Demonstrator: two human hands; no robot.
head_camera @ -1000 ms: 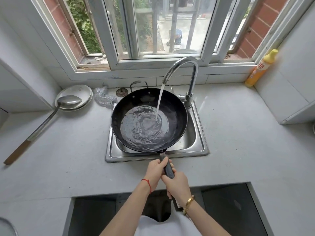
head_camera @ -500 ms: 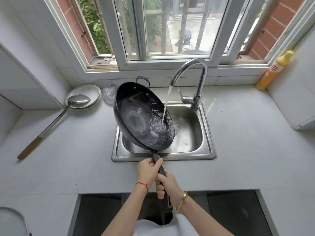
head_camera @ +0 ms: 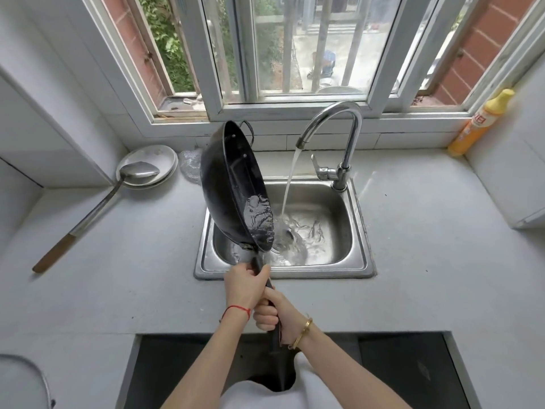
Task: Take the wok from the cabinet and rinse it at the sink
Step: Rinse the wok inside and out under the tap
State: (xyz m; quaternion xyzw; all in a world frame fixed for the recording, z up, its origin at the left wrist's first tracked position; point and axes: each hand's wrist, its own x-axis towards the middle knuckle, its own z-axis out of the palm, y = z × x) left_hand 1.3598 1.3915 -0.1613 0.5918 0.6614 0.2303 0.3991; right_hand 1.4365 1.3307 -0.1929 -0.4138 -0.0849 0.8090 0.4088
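The black wok (head_camera: 236,187) is tipped steeply on its side over the left part of the steel sink (head_camera: 358,231), its open face turned right, with water pouring off its lower rim into the basin. My left hand (head_camera: 244,283) grips the long dark handle close to the pan. My right hand (head_camera: 272,309) holds the same handle just behind it. The chrome tap (head_camera: 348,137) runs, and its stream falls into the basin right of the wok without touching it.
A long ladle with a wooden grip (head_camera: 97,208) rests on stacked white plates (head_camera: 156,160) at the left. A yellow bottle (head_camera: 480,122) stands at the back right corner. A dark cooktop recess (head_camera: 398,370) lies at the counter's near edge.
The wok went from lying level under the stream, filled with water, to nearly vertical, tilted left side up. Its water has emptied into the sink. Both hands stayed on the handle.
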